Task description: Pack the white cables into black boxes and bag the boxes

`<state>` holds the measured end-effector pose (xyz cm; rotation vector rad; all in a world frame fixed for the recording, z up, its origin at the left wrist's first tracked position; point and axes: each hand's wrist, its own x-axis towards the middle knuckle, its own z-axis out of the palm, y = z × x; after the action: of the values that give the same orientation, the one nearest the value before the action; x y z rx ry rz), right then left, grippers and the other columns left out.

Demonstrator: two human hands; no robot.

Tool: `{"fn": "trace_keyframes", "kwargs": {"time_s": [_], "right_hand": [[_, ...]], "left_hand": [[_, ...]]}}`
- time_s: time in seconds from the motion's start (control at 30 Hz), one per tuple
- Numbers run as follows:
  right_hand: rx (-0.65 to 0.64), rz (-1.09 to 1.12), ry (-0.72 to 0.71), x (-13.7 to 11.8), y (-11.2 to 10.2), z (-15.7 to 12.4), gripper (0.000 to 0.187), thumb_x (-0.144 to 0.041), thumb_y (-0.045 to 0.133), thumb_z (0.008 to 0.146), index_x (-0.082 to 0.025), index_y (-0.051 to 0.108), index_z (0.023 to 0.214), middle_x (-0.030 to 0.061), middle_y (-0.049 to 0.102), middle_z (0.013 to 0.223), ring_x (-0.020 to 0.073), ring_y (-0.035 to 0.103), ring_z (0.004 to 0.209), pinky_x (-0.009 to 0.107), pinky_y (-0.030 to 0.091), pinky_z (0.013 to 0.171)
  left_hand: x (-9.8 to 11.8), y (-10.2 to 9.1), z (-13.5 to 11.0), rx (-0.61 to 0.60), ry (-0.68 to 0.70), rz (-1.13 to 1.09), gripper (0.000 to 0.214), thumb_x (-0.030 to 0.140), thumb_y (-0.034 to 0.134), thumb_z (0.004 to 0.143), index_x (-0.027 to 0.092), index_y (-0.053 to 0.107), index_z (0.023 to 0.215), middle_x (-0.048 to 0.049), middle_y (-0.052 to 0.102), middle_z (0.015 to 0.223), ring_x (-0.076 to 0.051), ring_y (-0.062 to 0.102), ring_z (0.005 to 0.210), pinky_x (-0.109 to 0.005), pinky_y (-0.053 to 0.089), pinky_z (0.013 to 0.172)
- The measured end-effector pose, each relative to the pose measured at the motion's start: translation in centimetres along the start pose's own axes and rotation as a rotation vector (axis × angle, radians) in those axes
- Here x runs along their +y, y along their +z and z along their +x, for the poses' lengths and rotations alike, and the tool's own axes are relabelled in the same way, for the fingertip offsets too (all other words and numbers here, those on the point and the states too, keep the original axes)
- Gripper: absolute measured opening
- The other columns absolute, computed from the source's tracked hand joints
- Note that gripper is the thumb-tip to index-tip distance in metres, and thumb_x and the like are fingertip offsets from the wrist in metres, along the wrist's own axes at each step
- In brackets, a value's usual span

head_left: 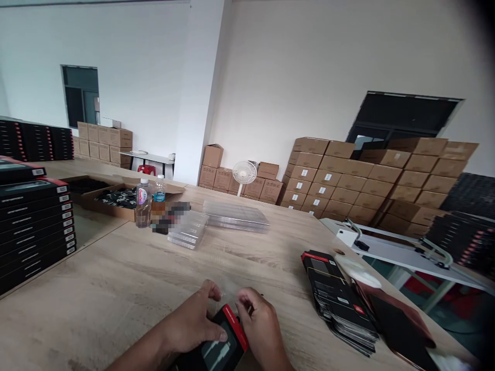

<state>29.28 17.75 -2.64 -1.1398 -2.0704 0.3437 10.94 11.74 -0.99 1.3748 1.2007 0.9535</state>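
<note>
A black cable box [220, 350] with a red edge and a picture of white cable plugs is at the bottom centre, tilted. My left hand [189, 319] grips it, thumb pressed on the printed face and index finger curled beyond the far end. At the box's upper right, my right hand [265, 327] has its thumb and fingers pinched together. A thin clear plastic piece [229, 289] shows faintly between both hands, at the right fingertips. Its outline is hard to make out.
To the right lies a stack of flat black packages [332, 293] beside a dark brown case [402, 319]. Clear plastic trays [235, 215], two bottles [143, 206] and an open carton [116, 206] stand farther back. Black boxes [34, 232] are piled at left.
</note>
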Motion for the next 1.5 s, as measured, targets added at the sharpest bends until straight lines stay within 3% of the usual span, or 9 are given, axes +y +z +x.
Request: {"fn": "trace_keyframes", "kwargs": {"time_s": [0.17, 0.33, 0.5, 0.57, 0.67, 0.83, 1.0, 1.27, 1.5], "right_hand": [[-0.079, -0.029, -0.108, -0.6, -0.4, 0.1, 0.023, -0.020, 0.044, 0.087, -0.023, 0.066, 0.079, 0.0019, 0.068, 0.076, 0.0164, 0.063, 0.070, 0.025, 0.047, 0.064], [-0.100, -0.175, -0.198, -1.0, -0.9, 0.2, 0.031, -0.019, 0.039, 0.090, -0.024, 0.068, 0.082, 0.0036, 0.066, 0.077, 0.0182, 0.063, 0.072, 0.027, 0.048, 0.063], [-0.068, -0.222, -0.246, -1.1, -0.9, 0.2, 0.030, -0.013, 0.040, 0.088, -0.026, 0.067, 0.092, 0.0033, 0.068, 0.088, 0.0185, 0.064, 0.082, 0.028, 0.048, 0.072], [0.017, -0.272, -0.178, -1.1, -0.9, 0.2, 0.025, -0.015, 0.043, 0.085, -0.024, 0.065, 0.091, 0.0048, 0.068, 0.088, 0.0201, 0.064, 0.081, 0.029, 0.048, 0.072], [0.078, -0.298, 0.076, -0.8, -0.9, 0.4, 0.014, -0.024, 0.050, 0.082, -0.022, 0.063, 0.076, 0.0034, 0.068, 0.070, 0.0206, 0.064, 0.064, 0.030, 0.046, 0.059], [0.034, 0.094, 0.277, -0.3, -1.0, 0.7, 0.026, -0.034, 0.050, 0.079, -0.023, 0.059, 0.059, -0.0003, 0.065, 0.054, 0.0185, 0.061, 0.053, 0.027, 0.044, 0.050], [0.094, 0.179, 0.201, -0.2, -0.6, 0.5, 0.018, -0.028, 0.052, 0.073, -0.023, 0.063, 0.060, -0.0017, 0.065, 0.053, 0.0180, 0.060, 0.050, 0.026, 0.045, 0.049], [0.076, 0.088, 0.182, -0.2, -0.5, 0.7, 0.017, -0.023, 0.048, 0.069, -0.024, 0.060, 0.056, -0.0022, 0.064, 0.052, 0.0178, 0.060, 0.049, 0.026, 0.044, 0.046], [0.144, -0.015, 0.026, -0.6, -0.5, 0.6, 0.020, -0.027, 0.048, 0.078, -0.022, 0.056, 0.061, -0.0025, 0.059, 0.053, 0.0137, 0.057, 0.049, 0.022, 0.044, 0.049]], "left_hand": [[0.3, 0.0, 0.2, 0.065, 0.046, -0.010, 0.048, 0.012, 0.067, 0.058, 0.020, 0.042, 0.099, -0.0019, 0.053, 0.110, -0.005, 0.049, 0.063, -0.019, 0.036, 0.057], [0.8, 0.1, 0.0, 0.124, 0.024, 0.015, 0.043, 0.013, 0.063, 0.062, 0.019, 0.047, 0.101, 0.0036, 0.060, 0.077, -0.010, 0.050, 0.058, -0.020, 0.035, 0.051], [0.9, 0.0, 0.2, 0.111, 0.121, 0.025, 0.038, 0.017, 0.063, 0.065, 0.015, 0.066, 0.102, -0.0016, 0.069, 0.087, -0.016, 0.060, 0.070, -0.023, 0.041, 0.060], [1.1, -0.1, 0.2, 0.079, 0.161, 0.020, 0.031, 0.018, 0.059, 0.069, 0.014, 0.071, 0.098, -0.0007, 0.070, 0.082, -0.017, 0.061, 0.071, -0.023, 0.041, 0.061], [1.4, -0.1, 0.2, 0.095, 0.169, -0.019, 0.029, 0.022, 0.060, 0.071, 0.016, 0.074, 0.096, 0.0000, 0.071, 0.079, -0.016, 0.060, 0.068, -0.022, 0.040, 0.059], [1.0, 0.0, 0.6, 0.076, 0.111, -0.180, 0.032, 0.025, 0.061, 0.072, 0.015, 0.074, 0.100, -0.0007, 0.070, 0.070, -0.014, 0.056, 0.056, -0.023, 0.037, 0.055], [0.2, 0.1, 1.3, 0.167, 0.109, -0.263, 0.032, 0.029, 0.065, 0.070, 0.014, 0.075, 0.097, -0.0020, 0.072, 0.072, -0.015, 0.057, 0.061, -0.024, 0.039, 0.059], [-0.2, 0.2, 1.7, 0.240, 0.119, -0.286, 0.035, 0.031, 0.064, 0.070, 0.013, 0.073, 0.099, -0.0022, 0.072, 0.074, -0.015, 0.060, 0.063, -0.024, 0.041, 0.059], [-0.3, 0.1, 2.0, 0.292, 0.114, -0.295, 0.037, 0.030, 0.063, 0.071, 0.011, 0.071, 0.101, -0.0018, 0.071, 0.070, -0.014, 0.058, 0.058, -0.023, 0.040, 0.055]]}}
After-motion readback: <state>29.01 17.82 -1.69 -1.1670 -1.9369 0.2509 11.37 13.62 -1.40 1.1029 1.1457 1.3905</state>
